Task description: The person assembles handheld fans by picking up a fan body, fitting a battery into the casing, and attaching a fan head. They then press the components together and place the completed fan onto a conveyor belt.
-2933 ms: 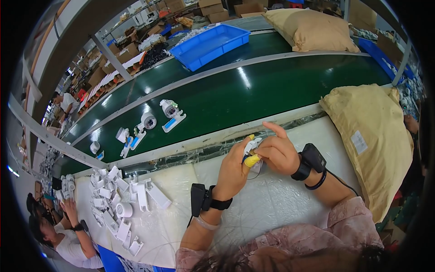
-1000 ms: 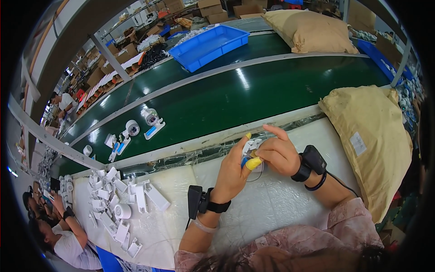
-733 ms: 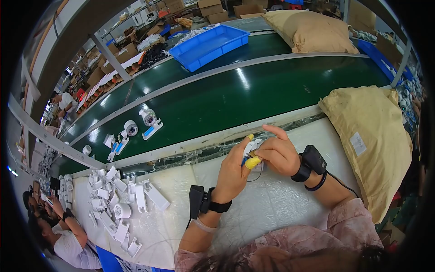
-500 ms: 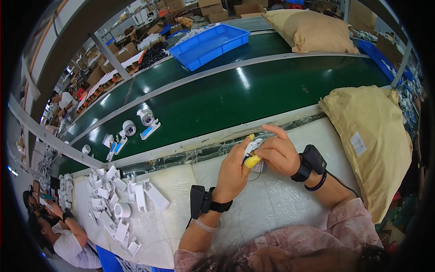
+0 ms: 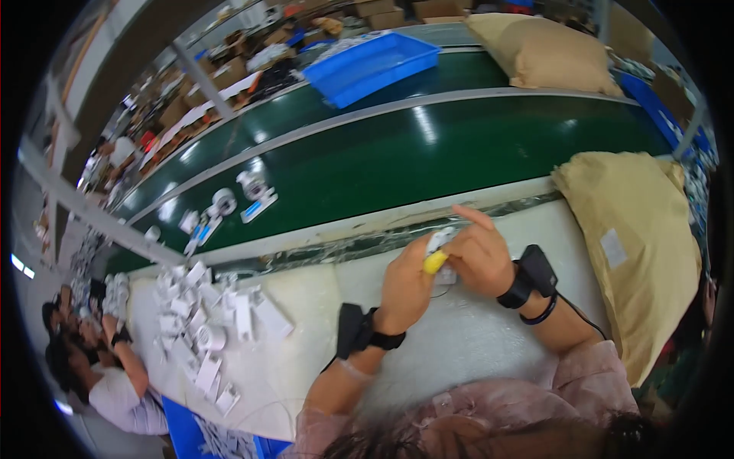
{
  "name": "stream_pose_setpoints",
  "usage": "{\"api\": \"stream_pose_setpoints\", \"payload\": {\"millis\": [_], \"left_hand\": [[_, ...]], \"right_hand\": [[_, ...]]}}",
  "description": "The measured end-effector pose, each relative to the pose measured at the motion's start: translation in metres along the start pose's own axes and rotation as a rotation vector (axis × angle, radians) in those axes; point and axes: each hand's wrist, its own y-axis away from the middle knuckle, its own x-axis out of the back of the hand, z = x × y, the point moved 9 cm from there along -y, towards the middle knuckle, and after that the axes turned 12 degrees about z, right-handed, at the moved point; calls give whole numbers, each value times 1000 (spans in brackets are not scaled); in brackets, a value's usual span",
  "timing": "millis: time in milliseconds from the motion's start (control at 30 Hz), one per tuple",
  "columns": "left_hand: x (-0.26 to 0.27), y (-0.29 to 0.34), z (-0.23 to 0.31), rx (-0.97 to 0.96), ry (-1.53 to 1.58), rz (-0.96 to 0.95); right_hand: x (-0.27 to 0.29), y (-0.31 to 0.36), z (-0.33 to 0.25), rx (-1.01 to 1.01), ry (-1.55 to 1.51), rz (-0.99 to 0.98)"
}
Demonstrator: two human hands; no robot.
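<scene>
My left hand point(image 5: 407, 281) is closed around a small white plastic part point(image 5: 439, 240), its thumb covered by a yellow finger cot point(image 5: 435, 263). Close against that part, my right hand point(image 5: 482, 256) has its thumb and lower fingers pinched together, while the index finger sticks out. The pinching fingertips are partly hidden, as is much of the part. Just beneath the hands another whitish piece point(image 5: 446, 277) shows, with a thin dark wire near it. Both hands hover over the plastic-covered white worktop point(image 5: 367, 306).
White plastic housings point(image 5: 202, 321) lie heaped at the left. Beyond the worktop runs a green conveyor point(image 5: 359, 168) carrying several white lamp-like units point(image 5: 223, 203). A blue tray point(image 5: 371, 70) stands farther back. At right leans a tan sack point(image 5: 634, 245). Another person point(image 5: 115, 382) sits at left.
The whole view has shifted slightly, so the scene sits a little farther right. My hands stay together at the white part; the yellow-tipped left index finger is now hidden.
</scene>
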Motion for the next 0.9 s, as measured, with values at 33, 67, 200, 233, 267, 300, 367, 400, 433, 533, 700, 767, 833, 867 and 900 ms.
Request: {"api": "stream_pose_setpoints", "payload": {"millis": [33,67,200,233,267,300,367,400,433,533,700,767,833,867,900], "left_hand": [[0,-1,-2,-11,-42,10],[-3,-1,-7,59,-57,-19],[-1,-18,-13,27,-28,-10],[0,-19,-17,60,-1,-53],[12,-25,-24,22,-39,25],[25,-33,-31,-21,-71,104],[53,-59,-50,-30,-253,95],[75,-70,-65,-74,-360,111],[101,-79,-81,-76,-390,182],[191,-106,-141,72,-446,322],[388,-90,-219,279,-1116,562],[451,-77,-221,206,-1297,713],[476,-88,-244,350,-1255,769],[480,-94,-267,497,-1209,714],[492,-94,-282,542,-1238,715]], "right_hand": [[-1,1,3,-2,-4,18],[-4,4,6,2,17,30],[-14,2,27,-98,36,-18],[-19,0,28,-110,81,-32],[-31,0,43,-238,34,-92],[-42,-3,60,-360,-5,-155],[-50,-13,95,-518,-117,-81],[-56,-12,119,-658,-171,-69],[-61,-6,143,-801,-220,-58],[-44,1,189,-737,56,48],[-75,11,71,-448,40,-251],[-95,45,27,-351,42,-523],[-105,83,-2,-272,125,-743],[-102,83,-4,-297,147,-742],[-102,80,-10,-253,203,-759]]}}
